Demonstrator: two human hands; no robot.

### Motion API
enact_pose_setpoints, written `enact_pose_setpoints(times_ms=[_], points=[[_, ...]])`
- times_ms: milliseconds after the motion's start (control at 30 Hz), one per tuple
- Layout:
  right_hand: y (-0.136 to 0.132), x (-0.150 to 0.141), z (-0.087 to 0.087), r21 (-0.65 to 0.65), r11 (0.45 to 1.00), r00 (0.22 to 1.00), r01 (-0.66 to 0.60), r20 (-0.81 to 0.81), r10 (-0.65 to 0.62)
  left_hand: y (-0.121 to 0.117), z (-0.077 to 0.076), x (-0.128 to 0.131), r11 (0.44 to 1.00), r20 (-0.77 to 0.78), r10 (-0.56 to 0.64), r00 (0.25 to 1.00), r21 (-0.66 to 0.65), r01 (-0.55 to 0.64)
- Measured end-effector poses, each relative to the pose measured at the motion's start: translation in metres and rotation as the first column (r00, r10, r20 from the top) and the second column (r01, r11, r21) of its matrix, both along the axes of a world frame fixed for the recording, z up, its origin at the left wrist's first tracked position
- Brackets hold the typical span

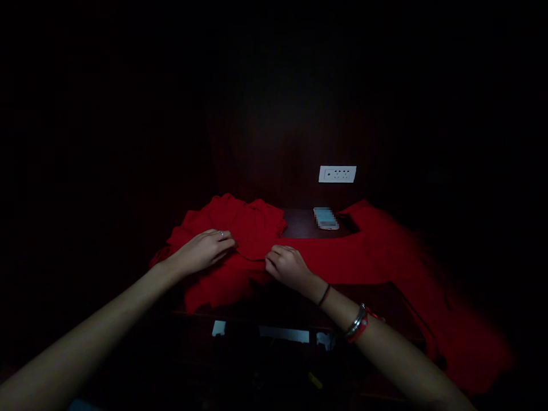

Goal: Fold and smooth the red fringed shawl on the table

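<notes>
A long piece of red fabric [342, 260] lies across a dark tabletop [298, 222]. Its left part is bunched in a heap, while a flat strip runs to the right and spills over the table's right side. My left hand [213, 246], with a ring on one finger, has its fingers curled and pressed together on the fabric by the heap. A short way to the right, my right hand [285, 264] is closed with its fingertips pinching the near fold of the strip. Between the two hands the fabric curves in a fold.
A phone [326, 218] with a blurred screen lies at the back of the table. A white socket panel [337, 174] is on the wall behind it. Pale objects [285, 334] show below the table's front edge. The surroundings are very dark.
</notes>
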State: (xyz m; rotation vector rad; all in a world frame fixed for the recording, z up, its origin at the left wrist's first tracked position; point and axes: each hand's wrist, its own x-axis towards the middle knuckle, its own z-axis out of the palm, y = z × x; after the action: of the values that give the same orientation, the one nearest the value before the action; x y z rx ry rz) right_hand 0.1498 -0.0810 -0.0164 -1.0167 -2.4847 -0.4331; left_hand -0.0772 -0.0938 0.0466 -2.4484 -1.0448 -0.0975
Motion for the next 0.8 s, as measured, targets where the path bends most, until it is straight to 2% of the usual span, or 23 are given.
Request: enact_pose_setpoints(times_ms=[67, 167, 233, 300, 400, 500, 567, 633, 700, 800], points=[[-0.002, 0.004, -0.001, -0.013, 0.999, 0.998, -0.041, 0.040, 0.042, -0.005, -0.006, -0.001, 0.999, -0.014, -0.015, 1.000, -0.045, 0.014], [-0.004, 0.008, -0.009, -0.077, 0.988, 0.976, -0.132, 0.162, 0.143, -0.009, -0.027, -0.005, 0.993, -0.076, -0.026, 0.997, -0.115, 0.017], [-0.004, 0.008, -0.014, -0.109, 0.983, 0.968, -0.149, 0.188, 0.168, -0.009, -0.040, -0.007, 0.993, -0.105, -0.013, 0.994, -0.120, 0.000], [-0.004, 0.007, -0.016, -0.125, 0.982, 0.972, -0.144, 0.171, 0.164, -0.007, -0.047, -0.009, 0.995, -0.109, 0.015, 0.994, -0.097, -0.026], [-0.002, 0.006, -0.013, -0.157, 0.974, 0.977, -0.164, 0.112, 0.182, -0.001, -0.044, -0.012, 0.996, -0.103, 0.070, 0.992, -0.053, -0.076], [0.008, 0.007, -0.009, -0.239, 0.944, 0.974, -0.227, -0.037, 0.225, 0.007, -0.032, -0.013, 0.988, -0.059, 0.146, 0.987, -0.031, -0.148], [0.021, 0.010, -0.007, -0.292, 0.927, 0.966, -0.235, -0.172, 0.191, 0.017, -0.025, -0.007, 0.980, 0.016, 0.197, 0.980, -0.038, -0.196], [0.037, 0.014, -0.007, -0.339, 0.925, 0.963, -0.174, -0.256, 0.087, 0.030, -0.021, 0.006, 0.971, 0.110, 0.234, 0.966, -0.067, -0.227], [0.051, 0.021, -0.011, -0.389, 0.918, 0.967, -0.079, -0.253, -0.025, 0.046, -0.024, 0.024, 0.960, 0.189, 0.272, 0.944, -0.126, -0.252], [0.063, 0.033, -0.025, -0.450, 0.892, 0.985, 0.044, -0.130, -0.114, 0.071, -0.041, 0.045, 0.903, 0.226, 0.397, 0.890, -0.272, -0.334]])
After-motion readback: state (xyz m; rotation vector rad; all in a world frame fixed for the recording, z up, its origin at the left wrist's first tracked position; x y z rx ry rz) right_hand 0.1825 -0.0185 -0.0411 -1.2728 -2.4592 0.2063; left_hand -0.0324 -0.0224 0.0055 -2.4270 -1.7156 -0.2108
